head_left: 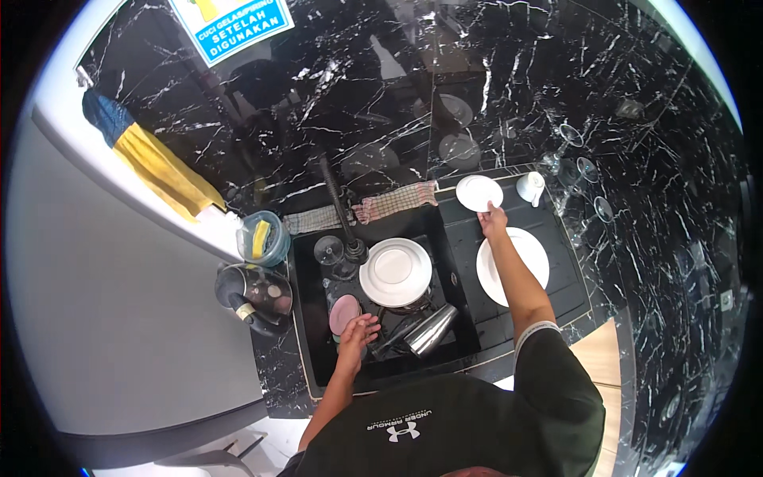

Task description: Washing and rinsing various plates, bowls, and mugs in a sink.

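At the back of the ribbed drainboard [568, 278], my right hand [493, 219] grips a small white plate [478, 191] by its near edge. A white cup [529, 188] is just right of this plate. Under my right forearm lies a large white plate [535, 258], partly covered by the arm. My left hand [359, 334] is held over the black sink with fingers stretched out and nothing in it, close to a pink saucer [344, 312]. Also in the sink are stacked white plates [395, 270], a shiny metal tumbler [433, 330] lying tilted and stemmed glasses [327, 250].
A black faucet [339, 199] rises behind the sink, between checked cloths [397, 203]. Left of the sink stand a tub with a yellow sponge [261, 238] and a glass pot [266, 292]. Several stemmed glasses [586, 169] stand beyond the drainboard. A yellow-blue towel [155, 163] hangs left.
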A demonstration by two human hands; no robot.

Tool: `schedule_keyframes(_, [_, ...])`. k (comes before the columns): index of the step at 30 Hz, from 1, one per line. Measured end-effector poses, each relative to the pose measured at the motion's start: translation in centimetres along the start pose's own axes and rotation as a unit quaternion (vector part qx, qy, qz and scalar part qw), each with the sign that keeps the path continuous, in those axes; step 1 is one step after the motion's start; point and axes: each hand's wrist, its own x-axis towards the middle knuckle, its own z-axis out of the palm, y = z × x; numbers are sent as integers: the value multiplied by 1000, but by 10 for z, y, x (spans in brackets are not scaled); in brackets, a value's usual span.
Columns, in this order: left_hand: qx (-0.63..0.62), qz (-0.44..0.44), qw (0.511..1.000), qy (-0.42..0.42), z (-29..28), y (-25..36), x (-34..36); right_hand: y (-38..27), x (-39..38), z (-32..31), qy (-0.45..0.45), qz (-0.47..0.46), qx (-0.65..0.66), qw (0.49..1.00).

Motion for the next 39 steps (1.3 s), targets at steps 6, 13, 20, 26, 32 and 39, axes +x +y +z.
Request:
schedule_keyframes(6, [3,5,1000,-6,-1,-5,1,-9,32,-22,-14,39,-91,995])
schedule_keyframes(13, [8,17,1000,2,0,-1,-9,-16,13,6,-5,62,-88,994])
schedule_keyframes(20, [-1,17,1000,-5,0,-3,-18,-6,44,-19,56,-114,-305,944])
schedule_keyframes(26, [-4,9,1000,15,-10,-8,-21,15,82,-27,118,-272,-409,863])
schedule_keyframes(32, [-21,2,1000,20,-7,-6,-20,5,71,-21,210,-254,-491,806])
schedule_keyframes(39, [-19,-1,1000,22,-10,-9,-17,-2,60,-15,185,-227,-519,803])
